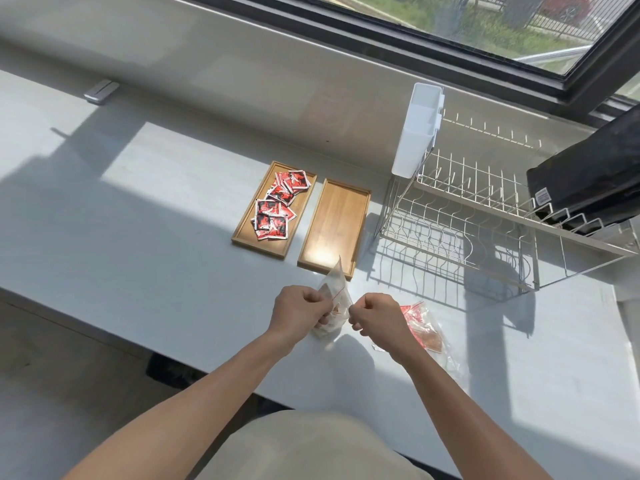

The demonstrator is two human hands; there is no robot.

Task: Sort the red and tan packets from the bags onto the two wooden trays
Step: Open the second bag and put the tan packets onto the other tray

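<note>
Two wooden trays lie side by side on the grey counter. The left tray [242, 230] carries several red packets [275, 207]; the right tray [334, 223] is bare. Just in front of the right tray, my left hand [299, 311] and my right hand [379, 315] both pinch a clear zip bag [335, 289] with a red seal strip, held upright between them, tan packets inside. A second clear bag [427, 332] with red print and tan contents lies flat on the counter beside my right wrist.
A wire dish rack [467, 230] with a white plastic caddy [417, 133] stands right of the trays. A black bag [595, 178] rests on the rack's far right. A small silver object [101, 91] lies at the back left. The counter's front edge runs under my forearms.
</note>
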